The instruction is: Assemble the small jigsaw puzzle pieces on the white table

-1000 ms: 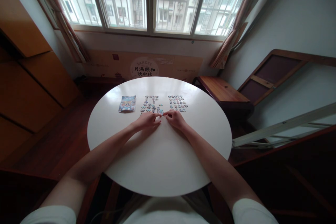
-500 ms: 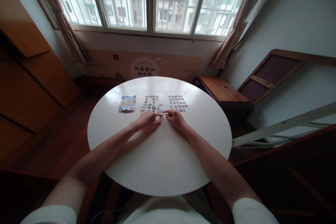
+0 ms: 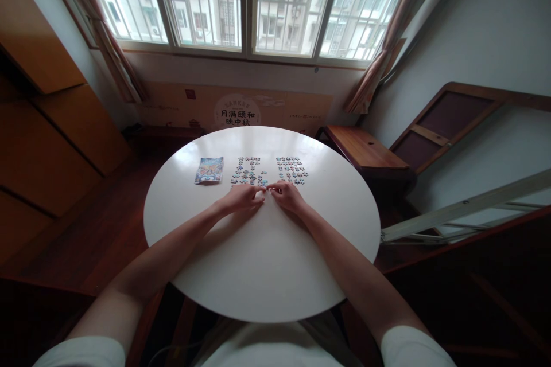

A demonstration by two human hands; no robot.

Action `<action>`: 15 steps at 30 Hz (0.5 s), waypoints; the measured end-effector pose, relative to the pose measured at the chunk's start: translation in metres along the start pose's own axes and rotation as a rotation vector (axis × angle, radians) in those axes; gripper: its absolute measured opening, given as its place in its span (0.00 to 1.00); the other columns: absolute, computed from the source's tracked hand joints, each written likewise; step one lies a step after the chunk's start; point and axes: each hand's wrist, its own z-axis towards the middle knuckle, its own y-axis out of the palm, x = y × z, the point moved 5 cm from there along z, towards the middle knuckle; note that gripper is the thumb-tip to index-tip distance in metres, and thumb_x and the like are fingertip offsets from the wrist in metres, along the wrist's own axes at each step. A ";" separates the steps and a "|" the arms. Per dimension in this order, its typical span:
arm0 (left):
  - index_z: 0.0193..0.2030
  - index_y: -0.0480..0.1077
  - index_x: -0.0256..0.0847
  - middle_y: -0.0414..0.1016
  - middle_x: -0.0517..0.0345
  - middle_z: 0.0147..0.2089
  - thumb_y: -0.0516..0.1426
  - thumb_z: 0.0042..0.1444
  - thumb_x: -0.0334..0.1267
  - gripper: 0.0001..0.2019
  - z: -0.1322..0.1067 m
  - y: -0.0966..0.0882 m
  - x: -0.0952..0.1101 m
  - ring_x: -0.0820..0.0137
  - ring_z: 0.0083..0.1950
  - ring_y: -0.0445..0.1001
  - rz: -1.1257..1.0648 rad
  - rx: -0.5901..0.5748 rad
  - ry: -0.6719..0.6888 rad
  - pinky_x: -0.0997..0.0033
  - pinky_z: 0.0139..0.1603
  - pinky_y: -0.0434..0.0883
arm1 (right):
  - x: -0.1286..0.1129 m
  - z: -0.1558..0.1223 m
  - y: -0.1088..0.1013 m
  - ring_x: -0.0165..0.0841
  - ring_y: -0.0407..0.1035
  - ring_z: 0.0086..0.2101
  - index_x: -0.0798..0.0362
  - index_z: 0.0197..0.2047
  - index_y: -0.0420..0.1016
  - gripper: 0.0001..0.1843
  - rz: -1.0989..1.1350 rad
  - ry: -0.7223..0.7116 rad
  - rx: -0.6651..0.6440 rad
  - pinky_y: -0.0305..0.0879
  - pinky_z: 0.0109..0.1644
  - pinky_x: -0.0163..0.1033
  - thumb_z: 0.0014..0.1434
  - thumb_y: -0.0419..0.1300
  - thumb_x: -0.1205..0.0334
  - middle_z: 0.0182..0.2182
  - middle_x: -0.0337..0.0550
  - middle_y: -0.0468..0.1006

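Several small jigsaw puzzle pieces lie in loose rows on the right side of a round white table. Another group of pieces is spread to the left of them, partly joined near the hands. My left hand rests at the near edge of the left group, its index fingertip against a small joined section. From the right, my right hand meets it, index finger and thumb bent together at a piece there. The fingertips almost touch and largely hide what they hold.
A colourful printed picture sheet lies left of the pieces. Beyond the table are a wooden bench, a printed cardboard panel and a barred window. An orange wooden cabinet stands at left.
My right index fingertip has come slightly down and closer to the left fingertip at the joined section. My left hand stays nearly still. The other pieces and the sheet have not moved.
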 end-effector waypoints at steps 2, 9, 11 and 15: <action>0.57 0.72 0.48 0.78 0.58 0.31 0.53 0.58 0.48 0.21 0.000 -0.001 0.000 0.68 0.32 0.74 0.002 -0.002 -0.001 0.74 0.35 0.64 | 0.000 0.000 0.000 0.31 0.70 0.32 0.47 0.46 0.82 0.16 0.004 0.001 0.002 0.62 0.42 0.34 0.58 0.56 0.66 0.33 0.41 0.78; 0.56 0.73 0.48 0.78 0.58 0.30 0.53 0.58 0.47 0.21 -0.001 -0.002 0.002 0.68 0.32 0.74 -0.004 -0.010 -0.013 0.74 0.35 0.64 | 0.001 0.001 0.001 0.31 0.70 0.31 0.47 0.45 0.82 0.16 0.021 0.007 -0.010 0.62 0.41 0.34 0.58 0.56 0.66 0.32 0.41 0.78; 0.56 0.72 0.47 0.78 0.58 0.30 0.53 0.58 0.48 0.21 -0.001 -0.002 0.002 0.69 0.32 0.74 -0.010 -0.008 -0.004 0.75 0.34 0.64 | 0.001 0.001 0.002 0.31 0.69 0.31 0.47 0.45 0.82 0.16 0.024 0.009 -0.013 0.62 0.40 0.34 0.58 0.56 0.66 0.32 0.41 0.78; 0.57 0.71 0.42 0.78 0.58 0.30 0.52 0.59 0.49 0.23 0.002 -0.011 -0.006 0.69 0.31 0.74 -0.048 0.039 -0.002 0.74 0.33 0.64 | 0.003 0.001 0.002 0.30 0.69 0.30 0.49 0.46 0.82 0.16 0.070 0.001 0.022 0.62 0.40 0.34 0.57 0.57 0.66 0.30 0.41 0.78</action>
